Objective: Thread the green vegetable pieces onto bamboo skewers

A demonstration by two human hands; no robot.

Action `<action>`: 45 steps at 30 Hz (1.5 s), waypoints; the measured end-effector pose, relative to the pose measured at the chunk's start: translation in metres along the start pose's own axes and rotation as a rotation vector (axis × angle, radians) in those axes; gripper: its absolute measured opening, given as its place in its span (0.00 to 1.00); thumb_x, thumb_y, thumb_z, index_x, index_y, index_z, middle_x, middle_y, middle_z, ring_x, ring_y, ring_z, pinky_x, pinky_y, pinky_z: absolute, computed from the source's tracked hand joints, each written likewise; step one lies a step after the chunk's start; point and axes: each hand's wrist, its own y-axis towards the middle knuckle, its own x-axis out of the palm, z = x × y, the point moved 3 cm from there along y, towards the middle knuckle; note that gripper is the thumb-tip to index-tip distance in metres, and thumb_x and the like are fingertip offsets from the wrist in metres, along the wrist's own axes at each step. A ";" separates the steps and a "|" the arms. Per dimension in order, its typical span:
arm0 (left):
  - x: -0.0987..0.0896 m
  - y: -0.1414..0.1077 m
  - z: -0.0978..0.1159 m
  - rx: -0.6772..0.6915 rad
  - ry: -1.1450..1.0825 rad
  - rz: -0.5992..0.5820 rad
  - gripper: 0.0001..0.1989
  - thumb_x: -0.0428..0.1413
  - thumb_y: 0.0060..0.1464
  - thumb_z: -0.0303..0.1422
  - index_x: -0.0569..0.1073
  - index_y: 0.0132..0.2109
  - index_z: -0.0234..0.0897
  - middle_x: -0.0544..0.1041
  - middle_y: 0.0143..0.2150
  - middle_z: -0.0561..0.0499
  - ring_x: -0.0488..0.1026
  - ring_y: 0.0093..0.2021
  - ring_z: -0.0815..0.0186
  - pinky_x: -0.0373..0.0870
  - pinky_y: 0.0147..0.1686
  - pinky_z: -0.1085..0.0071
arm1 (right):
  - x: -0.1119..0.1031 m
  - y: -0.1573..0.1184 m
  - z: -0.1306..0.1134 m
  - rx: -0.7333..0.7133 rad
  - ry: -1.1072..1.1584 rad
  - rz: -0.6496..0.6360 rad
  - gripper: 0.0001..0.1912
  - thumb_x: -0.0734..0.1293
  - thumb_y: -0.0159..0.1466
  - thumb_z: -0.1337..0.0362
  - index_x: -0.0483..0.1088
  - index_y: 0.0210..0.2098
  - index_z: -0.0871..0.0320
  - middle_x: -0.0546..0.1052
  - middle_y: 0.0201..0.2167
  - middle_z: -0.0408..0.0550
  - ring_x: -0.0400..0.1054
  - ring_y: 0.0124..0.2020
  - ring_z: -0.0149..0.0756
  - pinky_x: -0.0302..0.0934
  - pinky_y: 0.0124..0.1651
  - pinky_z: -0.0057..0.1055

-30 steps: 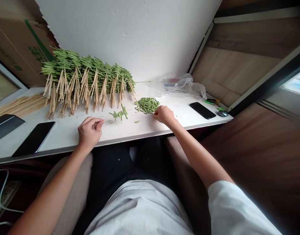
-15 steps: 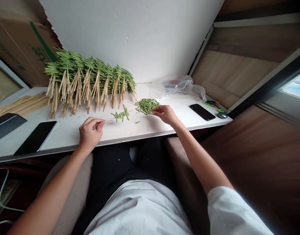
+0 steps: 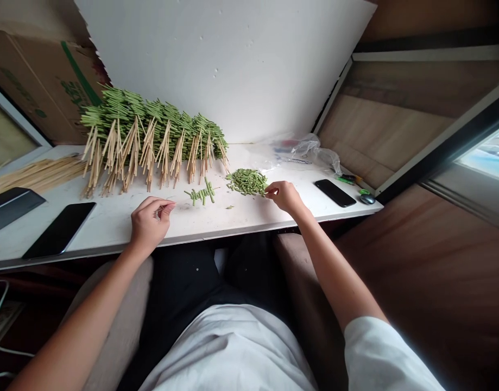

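Observation:
My left hand (image 3: 150, 218) is closed in a pinch on the bare end of a thin bamboo skewer. On the skewer's far part sits a row of short green bean pieces (image 3: 200, 194), held just above or on the table; I cannot tell which. My right hand (image 3: 285, 196) is at the right edge of a loose pile of cut green beans (image 3: 246, 181), thumb and fingertips pinched together. Whatever lies between those fingertips is too small to make out. One small bean scrap (image 3: 229, 207) lies in front of the pile.
Finished bean skewers (image 3: 151, 127) are stacked at the back left, sticks facing me. Bare skewers (image 3: 37, 174) lie left of them. Phones (image 3: 59, 229) (image 3: 334, 193) rest on both sides of the white table (image 3: 233, 225). Behind the pile is clear plastic (image 3: 312, 147); a mouse (image 3: 367, 199) is far right.
My right hand has shifted slightly right and down along the pile's edge, still pinched. My left hand and the skewer have hardly moved; the whole view has tilted a little.

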 end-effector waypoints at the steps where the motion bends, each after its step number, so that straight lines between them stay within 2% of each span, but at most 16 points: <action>1: 0.000 0.000 0.000 -0.003 0.001 0.000 0.11 0.59 0.68 0.39 0.82 0.40 0.39 0.82 0.40 0.46 0.76 0.34 0.62 0.70 0.34 0.66 | -0.001 0.000 0.001 0.000 -0.007 -0.015 0.09 0.74 0.65 0.70 0.85 0.44 0.56 0.87 0.40 0.51 0.78 0.42 0.42 0.67 0.45 0.34; 8: 0.000 0.000 0.001 -0.003 -0.002 0.002 0.11 0.58 0.68 0.40 0.82 0.40 0.39 0.82 0.40 0.46 0.77 0.35 0.61 0.73 0.37 0.65 | 0.001 0.000 0.005 -0.052 0.042 -0.110 0.12 0.75 0.63 0.74 0.85 0.44 0.56 0.87 0.40 0.48 0.78 0.38 0.38 0.66 0.43 0.31; 12: 0.001 0.000 -0.001 -0.001 0.002 0.009 0.11 0.58 0.67 0.39 0.82 0.40 0.38 0.82 0.39 0.46 0.77 0.34 0.61 0.73 0.37 0.66 | 0.002 -0.004 -0.007 -0.082 -0.014 -0.054 0.10 0.76 0.64 0.72 0.85 0.44 0.57 0.87 0.41 0.50 0.77 0.40 0.40 0.66 0.43 0.33; 14: 0.001 0.000 -0.002 -0.007 0.002 0.014 0.12 0.58 0.67 0.39 0.82 0.40 0.38 0.82 0.39 0.46 0.77 0.34 0.62 0.72 0.36 0.67 | 0.006 -0.007 -0.023 -0.171 0.018 -0.040 0.08 0.76 0.67 0.69 0.85 0.45 0.57 0.86 0.41 0.51 0.76 0.41 0.41 0.67 0.45 0.34; 17: 0.002 0.000 -0.004 -0.003 -0.008 0.019 0.12 0.59 0.67 0.38 0.82 0.39 0.38 0.82 0.38 0.47 0.77 0.34 0.62 0.71 0.34 0.68 | 0.018 -0.013 -0.058 -0.384 0.087 -0.128 0.08 0.76 0.69 0.65 0.86 0.47 0.55 0.85 0.41 0.51 0.76 0.42 0.41 0.68 0.49 0.35; 19: 0.003 -0.001 -0.004 0.010 -0.019 0.024 0.11 0.59 0.68 0.38 0.82 0.39 0.37 0.82 0.38 0.47 0.76 0.34 0.63 0.71 0.35 0.68 | 0.028 -0.016 -0.082 -0.504 0.046 -0.185 0.08 0.75 0.69 0.65 0.86 0.48 0.54 0.84 0.41 0.52 0.75 0.46 0.42 0.67 0.51 0.35; 22: 0.004 -0.001 -0.005 0.017 -0.031 0.029 0.11 0.59 0.68 0.36 0.82 0.39 0.37 0.82 0.38 0.47 0.76 0.34 0.63 0.72 0.36 0.68 | 0.038 -0.013 -0.112 -0.576 -0.121 -0.243 0.08 0.75 0.69 0.66 0.86 0.47 0.55 0.83 0.43 0.55 0.72 0.53 0.47 0.65 0.46 0.33; 25: 0.005 -0.001 -0.004 0.023 -0.045 0.034 0.10 0.59 0.67 0.35 0.82 0.39 0.36 0.82 0.38 0.47 0.77 0.34 0.63 0.73 0.36 0.68 | 0.042 -0.005 -0.129 -0.598 -0.287 -0.308 0.06 0.74 0.69 0.68 0.87 0.43 0.57 0.83 0.44 0.57 0.70 0.57 0.50 0.63 0.41 0.31; 31: 0.004 0.000 -0.001 0.042 -0.056 0.040 0.09 0.59 0.67 0.32 0.82 0.38 0.35 0.82 0.37 0.46 0.77 0.34 0.63 0.73 0.35 0.69 | 0.048 0.005 -0.135 -0.606 -0.420 -0.405 0.06 0.74 0.68 0.70 0.86 0.41 0.58 0.85 0.43 0.57 0.72 0.57 0.51 0.64 0.42 0.31; 35: 0.003 -0.001 -0.002 0.035 -0.055 0.043 0.09 0.59 0.67 0.32 0.82 0.39 0.35 0.82 0.38 0.46 0.77 0.35 0.63 0.73 0.36 0.69 | 0.043 0.012 -0.136 -0.603 -0.249 -0.371 0.06 0.73 0.68 0.68 0.86 0.41 0.58 0.86 0.41 0.55 0.77 0.49 0.46 0.65 0.41 0.30; 37: 0.003 -0.001 -0.002 0.037 -0.058 0.044 0.09 0.60 0.66 0.32 0.82 0.39 0.35 0.82 0.38 0.46 0.77 0.35 0.63 0.73 0.36 0.69 | 0.039 0.020 -0.136 -0.534 -0.089 -0.336 0.07 0.73 0.68 0.67 0.86 0.41 0.58 0.86 0.40 0.52 0.79 0.42 0.41 0.67 0.41 0.30; 39: 0.003 -0.001 -0.004 0.038 -0.063 0.052 0.08 0.60 0.66 0.32 0.83 0.39 0.35 0.82 0.38 0.46 0.77 0.35 0.63 0.73 0.36 0.69 | 0.040 0.030 -0.134 -0.429 0.015 -0.362 0.06 0.75 0.67 0.66 0.87 0.40 0.57 0.87 0.38 0.50 0.79 0.38 0.39 0.69 0.41 0.31; 42: 0.002 0.000 -0.007 0.026 -0.068 0.085 0.08 0.61 0.66 0.32 0.83 0.39 0.35 0.82 0.37 0.46 0.77 0.34 0.63 0.72 0.35 0.69 | 0.050 0.040 -0.130 -0.297 0.050 -0.464 0.03 0.78 0.63 0.67 0.87 0.36 0.57 0.87 0.35 0.50 0.80 0.35 0.41 0.70 0.39 0.32; 45: 0.001 0.001 -0.010 0.005 -0.073 0.111 0.08 0.62 0.65 0.32 0.83 0.39 0.35 0.82 0.37 0.47 0.75 0.32 0.64 0.71 0.34 0.69 | 0.061 0.045 -0.125 -0.237 0.035 -0.502 0.02 0.80 0.61 0.66 0.87 0.35 0.57 0.87 0.33 0.51 0.81 0.34 0.42 0.71 0.38 0.33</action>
